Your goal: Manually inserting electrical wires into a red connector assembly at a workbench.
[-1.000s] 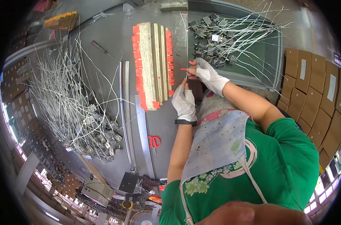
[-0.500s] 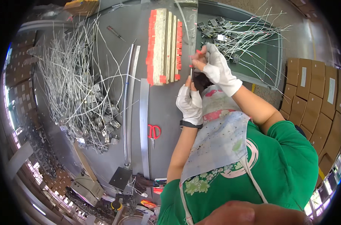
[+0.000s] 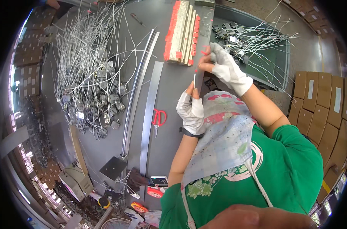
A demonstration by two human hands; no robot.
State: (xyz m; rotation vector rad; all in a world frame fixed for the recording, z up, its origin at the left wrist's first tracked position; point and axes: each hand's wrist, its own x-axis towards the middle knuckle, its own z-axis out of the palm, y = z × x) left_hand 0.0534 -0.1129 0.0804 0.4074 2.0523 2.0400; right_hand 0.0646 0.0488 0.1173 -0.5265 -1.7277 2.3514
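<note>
My left hand, in a white glove with bare fingertips, pinches a thin white wire that stands upright. A small red bit sits at the wire's top end. Just above and to the right is my right hand, gloved the same way, its fingers closed on a small red strip that looks like tape. A gap separates the right fingers from the wire. Beyond the hands lies a wooden block with red pieces stuck along its edges.
Left on the grey table lies a heap of dark parts with white wires. Metal strips and red-handled scissors lie nearer. At far right, a green bin holds more wired parts; cardboard boxes are stacked beyond it.
The view has shifted, so the block and table things appear displaced. My right fingers are a little farther from the wire's top end. The left hand keeps its pinch on the wire.
</note>
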